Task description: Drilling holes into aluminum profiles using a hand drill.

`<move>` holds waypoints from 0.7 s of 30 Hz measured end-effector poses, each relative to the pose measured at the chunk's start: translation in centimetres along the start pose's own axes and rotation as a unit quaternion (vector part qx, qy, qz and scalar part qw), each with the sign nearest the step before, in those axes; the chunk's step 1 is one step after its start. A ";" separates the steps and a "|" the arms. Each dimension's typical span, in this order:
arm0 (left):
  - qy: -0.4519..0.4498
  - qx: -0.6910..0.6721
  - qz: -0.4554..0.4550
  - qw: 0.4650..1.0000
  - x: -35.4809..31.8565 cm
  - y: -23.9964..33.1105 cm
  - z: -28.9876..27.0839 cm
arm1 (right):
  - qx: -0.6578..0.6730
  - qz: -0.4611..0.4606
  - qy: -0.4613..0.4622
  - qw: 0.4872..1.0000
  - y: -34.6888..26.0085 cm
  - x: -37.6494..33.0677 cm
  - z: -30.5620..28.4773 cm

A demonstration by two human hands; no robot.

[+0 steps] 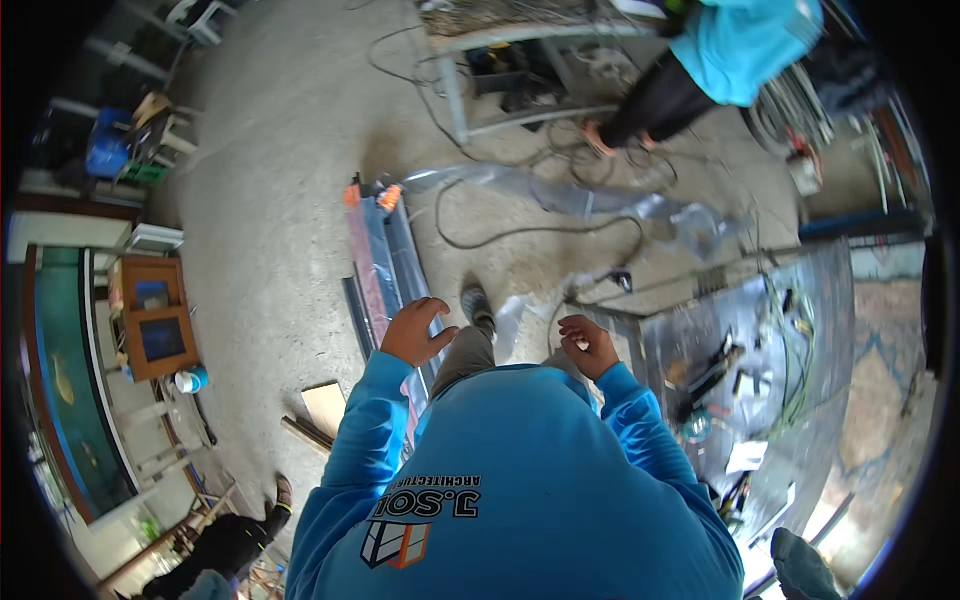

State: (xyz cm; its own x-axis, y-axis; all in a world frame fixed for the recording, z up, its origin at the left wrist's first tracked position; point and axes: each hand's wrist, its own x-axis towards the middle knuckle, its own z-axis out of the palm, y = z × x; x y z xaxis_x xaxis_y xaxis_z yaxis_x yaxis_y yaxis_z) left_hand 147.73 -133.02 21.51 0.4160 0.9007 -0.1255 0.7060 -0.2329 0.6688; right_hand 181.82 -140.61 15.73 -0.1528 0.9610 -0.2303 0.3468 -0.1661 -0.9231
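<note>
My left hand (413, 332) hangs in front of me with its thumb and fingers apart, holding nothing. Below and beside it, a bundle of long metal profiles (405, 262) lies on the floor, partly in plastic film, with orange pieces (390, 197) at the far end. It cannot be seen that the hand touches them. My right hand (590, 347) is raised at my right side, its fingers curled inward. A tiny pale spot shows among those fingers, too small to name. Nearest to this hand is the dark metal-topped table (690, 320).
Clear plastic film (560, 195) and a black cable (530, 232) trail across the floor ahead. Tools and a green hose (795, 370) lie on the right table. A co-worker in a blue top (745, 50) stands by a workbench (520, 32); another person (225, 550) is behind at left.
</note>
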 end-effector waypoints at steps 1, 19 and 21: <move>-0.048 -0.016 -0.049 0.998 0.9 -1.2 -2.4 | 0.024 0.008 -0.009 1.000 -0.7 2.4 0.6; -0.019 -0.078 -0.553 0.829 14.9 -40.0 -8.0 | -0.023 -0.051 -0.137 0.989 -11.4 61.6 7.0; 0.001 -0.138 -0.691 0.710 14.6 -41.3 -6.9 | -0.019 -0.100 -0.210 0.972 -15.1 68.8 10.0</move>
State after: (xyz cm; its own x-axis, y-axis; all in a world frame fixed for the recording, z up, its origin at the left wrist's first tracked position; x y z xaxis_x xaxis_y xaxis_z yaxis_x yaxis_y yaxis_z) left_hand 120.74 -107.75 -2.88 -0.5646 0.2004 -0.8006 0.3008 0.9533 0.0265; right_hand 156.83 -74.15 10.78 -0.5827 0.7969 -0.1593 0.3037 0.0317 -0.9523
